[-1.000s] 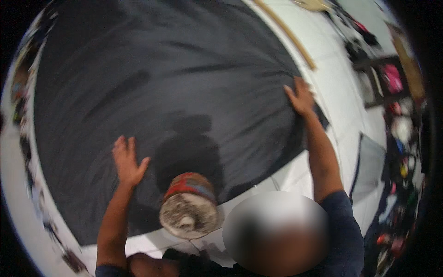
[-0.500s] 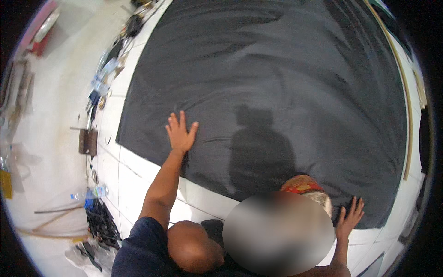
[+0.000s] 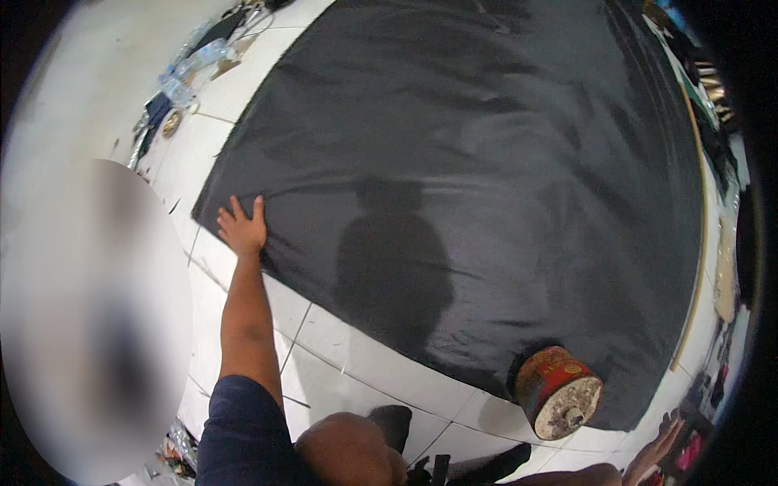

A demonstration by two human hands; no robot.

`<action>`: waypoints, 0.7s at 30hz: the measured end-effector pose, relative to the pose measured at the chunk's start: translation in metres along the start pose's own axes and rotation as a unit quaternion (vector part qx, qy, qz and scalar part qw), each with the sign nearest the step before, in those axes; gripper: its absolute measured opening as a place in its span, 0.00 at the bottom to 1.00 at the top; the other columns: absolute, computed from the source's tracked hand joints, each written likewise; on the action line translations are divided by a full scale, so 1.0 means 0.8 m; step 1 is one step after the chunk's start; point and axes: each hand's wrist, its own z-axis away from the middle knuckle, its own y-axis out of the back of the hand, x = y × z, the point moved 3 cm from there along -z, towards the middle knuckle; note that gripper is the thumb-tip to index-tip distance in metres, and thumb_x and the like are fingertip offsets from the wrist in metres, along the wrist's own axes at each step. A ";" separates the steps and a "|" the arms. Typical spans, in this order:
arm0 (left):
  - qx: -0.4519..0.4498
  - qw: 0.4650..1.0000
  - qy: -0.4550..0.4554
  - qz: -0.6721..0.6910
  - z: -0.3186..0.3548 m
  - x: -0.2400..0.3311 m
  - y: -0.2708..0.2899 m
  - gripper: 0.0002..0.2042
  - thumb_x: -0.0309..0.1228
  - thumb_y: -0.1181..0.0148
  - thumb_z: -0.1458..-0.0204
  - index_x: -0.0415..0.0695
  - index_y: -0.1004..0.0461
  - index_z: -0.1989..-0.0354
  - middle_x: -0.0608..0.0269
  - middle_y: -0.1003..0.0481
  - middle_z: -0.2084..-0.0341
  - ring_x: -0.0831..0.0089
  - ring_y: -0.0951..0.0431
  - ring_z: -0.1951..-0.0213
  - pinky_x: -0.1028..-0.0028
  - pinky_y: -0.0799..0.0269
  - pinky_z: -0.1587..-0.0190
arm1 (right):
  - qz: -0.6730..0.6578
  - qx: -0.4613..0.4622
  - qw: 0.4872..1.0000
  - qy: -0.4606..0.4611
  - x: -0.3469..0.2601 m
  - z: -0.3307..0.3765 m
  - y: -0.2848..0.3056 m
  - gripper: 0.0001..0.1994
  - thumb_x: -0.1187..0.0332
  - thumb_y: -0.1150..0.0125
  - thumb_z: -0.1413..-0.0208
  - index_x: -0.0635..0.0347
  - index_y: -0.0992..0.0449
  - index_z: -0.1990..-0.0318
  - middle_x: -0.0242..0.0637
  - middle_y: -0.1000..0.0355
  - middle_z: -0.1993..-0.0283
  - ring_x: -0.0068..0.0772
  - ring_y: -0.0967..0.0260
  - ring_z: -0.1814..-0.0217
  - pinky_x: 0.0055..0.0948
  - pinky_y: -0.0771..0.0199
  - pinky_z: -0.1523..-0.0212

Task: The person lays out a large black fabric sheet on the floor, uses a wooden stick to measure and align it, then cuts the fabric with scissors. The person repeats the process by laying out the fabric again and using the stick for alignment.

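Observation:
A large sheet of black cloth (image 3: pixel 478 162) lies over the white tiles, with soft wrinkles and a shadow across it. Fingers spread, my left hand (image 3: pixel 243 229) presses flat on the cloth near its left corner. A worn red and brown can (image 3: pixel 551 381), its pale crusted end facing me, rests on the near edge of the cloth towards the right. My right hand (image 3: pixel 655 449) is off the cloth at the lower right, beside the clutter there. Its fingers are stretched out, and I see nothing held in it.
White floor tiles (image 3: pixel 381 377) border the near edge. At the far left lie plastic bottles (image 3: pixel 193 73) and a roll of tape (image 3: pixel 171 123). A long thin wooden strip (image 3: pixel 695 243) runs along the right side. A blurred patch hides the left. My knee (image 3: pixel 348 445) is below.
My left hand has slid left towards the cloth's corner. My right hand has left the cloth and moved right and down. The can now shows fully; a blurred patch covered part of it before.

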 end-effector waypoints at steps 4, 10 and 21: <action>0.025 0.998 -0.050 -0.021 -0.015 -0.019 0.005 0.42 0.67 0.56 0.46 0.49 0.45 0.30 0.35 0.49 0.32 0.42 0.50 0.31 0.47 0.57 0.32 | 0.074 -0.055 0.996 0.008 -0.165 0.042 0.034 0.22 0.57 0.59 0.31 0.68 0.30 0.45 0.45 0.29 0.51 0.39 0.32 0.48 0.36 0.35 0.42; 0.084 0.994 -0.062 -0.010 0.009 -0.036 0.068 0.39 0.58 0.56 0.39 0.34 0.46 0.32 0.33 0.49 0.33 0.41 0.50 0.31 0.53 0.52 0.31 | 0.174 -0.342 0.902 0.198 -0.325 0.085 -0.025 0.15 0.60 0.36 0.44 0.60 0.22 0.55 0.43 0.23 0.62 0.47 0.26 0.57 0.43 0.29 0.54; -0.505 0.824 -0.256 -0.021 0.477 -0.096 0.319 0.29 0.40 0.43 0.41 0.34 0.39 0.38 0.42 0.36 0.42 0.53 0.37 0.41 0.60 0.42 0.40 | 0.064 -0.362 0.925 0.090 -0.266 0.058 0.023 0.17 0.56 0.40 0.42 0.63 0.21 0.61 0.50 0.23 0.64 0.53 0.24 0.60 0.44 0.25 0.59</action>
